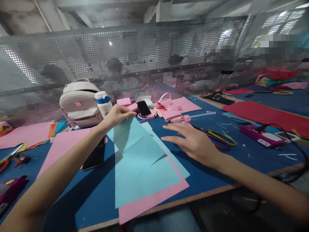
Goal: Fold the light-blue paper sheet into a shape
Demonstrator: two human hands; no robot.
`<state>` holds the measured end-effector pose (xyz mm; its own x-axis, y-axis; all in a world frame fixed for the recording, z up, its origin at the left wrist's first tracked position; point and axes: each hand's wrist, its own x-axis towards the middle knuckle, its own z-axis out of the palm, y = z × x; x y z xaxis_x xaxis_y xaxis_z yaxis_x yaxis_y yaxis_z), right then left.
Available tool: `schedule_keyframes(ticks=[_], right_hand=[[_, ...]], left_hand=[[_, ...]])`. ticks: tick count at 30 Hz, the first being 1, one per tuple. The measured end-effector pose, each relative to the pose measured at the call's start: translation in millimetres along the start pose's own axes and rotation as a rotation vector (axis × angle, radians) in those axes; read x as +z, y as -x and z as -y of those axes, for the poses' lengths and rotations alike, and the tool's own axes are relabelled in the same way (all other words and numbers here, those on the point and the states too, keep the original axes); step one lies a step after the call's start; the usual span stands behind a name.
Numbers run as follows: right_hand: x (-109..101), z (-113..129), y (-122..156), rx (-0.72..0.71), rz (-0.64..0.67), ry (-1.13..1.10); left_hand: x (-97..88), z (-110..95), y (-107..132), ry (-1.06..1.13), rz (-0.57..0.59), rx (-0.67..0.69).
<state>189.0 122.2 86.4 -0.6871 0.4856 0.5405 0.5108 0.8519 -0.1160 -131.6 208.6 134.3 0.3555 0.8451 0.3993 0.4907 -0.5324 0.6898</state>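
Note:
My left hand (pixel 118 115) pinches the far corner of a light blue paper sheet (pixel 142 164) and lifts that corner off the blue table (pixel 212 167). Under it lie a second light blue sheet and a pink sheet (pixel 154 201) that reaches the table's front edge. My right hand (pixel 190 140) hovers flat with its fingers spread, just right of the sheets, holding nothing. Scissors with yellow and red handles (pixel 222 138) lie just beyond the right hand.
A white backpack (pixel 79 104) and a bottle (pixel 103 103) stand at the back left, near a dark phone (pixel 95 156) on pink paper. Another phone (pixel 144 108), pink paper pieces (pixel 173 108) and a magenta glue gun (pixel 262 137) lie further back and right. A perforated metal screen (pixel 145 58) closes the far side.

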Motion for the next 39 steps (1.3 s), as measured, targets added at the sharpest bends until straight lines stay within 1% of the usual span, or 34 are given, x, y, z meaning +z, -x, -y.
schedule_keyframes(ticks=[2, 3, 4, 6, 8, 9, 10, 12, 13, 15, 17, 19, 20, 21, 23, 24, 26, 29, 31, 32, 34, 37, 39], right_hand=[[2.1, -6.2, -13.1, -0.36, -0.053, 0.328], [4.1, -8.1, -19.9, -0.507, -0.084, 0.434], [6.6, -9.1, -26.4, -0.62, -0.11, 0.501], [11.9, -8.9, -36.7, -0.751, -0.148, 0.546], [17.2, -6.9, -42.0, -0.794, -0.149, 0.536], [19.8, -5.7, -42.6, -0.8, -0.141, 0.527], [22.6, -4.6, -42.0, -0.794, -0.13, 0.519], [28.7, -2.5, -38.3, -0.73, -0.09, 0.517], [32.1, -1.6, -35.9, -0.677, -0.055, 0.524], [38.9, 1.0, -32.0, -0.57, 0.019, 0.533], [45.0, 4.9, -31.2, -0.509, 0.061, 0.516], [50.2, 10.4, -34.4, -0.483, 0.063, 0.483], [52.5, 13.6, -37.1, -0.469, 0.062, 0.466], [54.6, 16.7, -40.0, -0.458, 0.064, 0.453], [58.4, 22.3, -45.0, -0.451, 0.073, 0.433], [59.9, 24.3, -46.5, -0.461, 0.074, 0.424], [61.3, 25.8, -46.5, -0.499, 0.063, 0.414], [57.7, 21.6, -40.5, -0.54, 0.025, 0.407], [52.3, 16.2, -34.9, -0.538, 0.026, 0.415], [49.6, 13.2, -32.0, -0.531, 0.037, 0.422], [45.8, 8.0, -26.5, -0.523, 0.082, 0.433], [46.3, 2.4, -19.2, -0.512, 0.182, 0.429], [49.8, 0.1, -16.0, -0.502, 0.229, 0.414]], left_hand=[[9.0, -7.5, -10.2, 0.032, 0.07, 0.041], [13.8, -11.6, -15.2, 0.051, 0.106, 0.063], [18.7, -15.9, -19.7, 0.069, 0.142, 0.086], [27.2, -25.1, -26.4, 0.102, 0.209, 0.126], [31.9, -34.8, -28.4, 0.143, 0.255, 0.181], [32.1, -39.7, -27.1, 0.16, 0.248, 0.22], [30.8, -44.6, -23.9, 0.164, 0.207, 0.253], [25.5, -53.6, -10.9, 0.067, 0.076, 0.277], [22.7, -57.6, -1.0, 0.049, 0.046, 0.27], [20.7, -63.4, 25.1, 0.024, 0.037, 0.243], [27.0, -65.5, 56.3, -0.058, 0.068, 0.194], [41.5, -63.0, 87.1, -0.343, 0.133, 0.193], [50.2, -59.9, 100.4, -0.503, 0.184, 0.219], [58.7, -55.7, 111.6, -0.647, 0.21, 0.242], [71.3, -45.2, 126.6, -0.858, 0.157, 0.32], [74.0, -39.4, 130.5, -0.923, 0.122, 0.377], [72.2, -28.2, 132.7, -0.941, 0.064, 0.534], [58.4, -14.3, 128.6, -0.888, -0.027, 0.742], [50.2, -7.1, 125.8, -0.876, -0.067, 0.8], [47.9, -4.1, 125.4, -0.88, -0.072, 0.799], [47.5, 0.8, 126.9, -0.914, -0.041, 0.738], [54.8, 4.5, 134.8, -0.971, 0.091, 0.599], [60.5, 5.4, 141.2, -0.977, 0.168, 0.53]])
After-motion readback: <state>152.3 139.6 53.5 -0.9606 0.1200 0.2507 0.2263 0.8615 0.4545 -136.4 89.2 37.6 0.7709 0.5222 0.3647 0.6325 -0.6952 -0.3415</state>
